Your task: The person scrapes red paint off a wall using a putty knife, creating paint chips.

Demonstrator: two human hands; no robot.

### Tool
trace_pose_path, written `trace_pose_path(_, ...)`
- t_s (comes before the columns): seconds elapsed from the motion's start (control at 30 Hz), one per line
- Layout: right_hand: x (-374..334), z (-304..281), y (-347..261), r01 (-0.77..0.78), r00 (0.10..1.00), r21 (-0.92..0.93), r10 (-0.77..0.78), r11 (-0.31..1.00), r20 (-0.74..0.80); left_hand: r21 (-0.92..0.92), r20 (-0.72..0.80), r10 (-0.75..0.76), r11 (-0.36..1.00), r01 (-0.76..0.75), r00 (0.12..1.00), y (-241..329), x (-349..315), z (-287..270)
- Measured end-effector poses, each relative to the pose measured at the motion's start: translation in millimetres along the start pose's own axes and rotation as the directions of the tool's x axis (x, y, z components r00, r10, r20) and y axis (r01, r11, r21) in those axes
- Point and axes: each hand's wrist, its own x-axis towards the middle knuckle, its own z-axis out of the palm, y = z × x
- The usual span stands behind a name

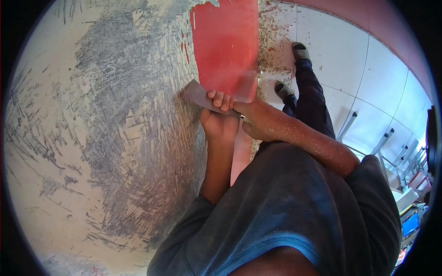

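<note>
Both my hands are on one scraper (195, 94), a tool with a wide, flat, dull grey blade. My left hand (220, 122) is closed around the blade, its fingers curled over the upper face. Behind it, my right hand (261, 120) grips the handle, which is mostly hidden in the fist. The blade's tip meets the scored wall (138, 92), whose cream coating is scratched through to grey in many short strokes. Beyond the blade lies a smooth red painted band (225, 46) with a ragged edge against the cream. Pale flecks dot my right forearm.
Crumbs and flakes of debris (276, 41) lie on the white tiled floor (336, 55) along the wall's foot. My shoes (300, 50) stand on the tiles. Metal legs of furniture (384, 140) rise at the right, with a blue-lit screen (410, 224) farther down.
</note>
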Motion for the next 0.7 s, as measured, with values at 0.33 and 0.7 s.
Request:
trace_pose_path(0.33,1.1,7.5,7.1,0.001,0.997,0.002,-0.001,1.0,-0.078,-0.042,0.034,0.013,0.999,-0.011,0.999,-2.2,4.2,0.2)
trace_pose_path(0.7,-2.0,14.4,3.6,-0.04,0.997,0.007,0.04,0.999,-0.066,0.013,0.053,0.037,0.999,-0.038,0.998,-5.2,-1.4,-2.9)
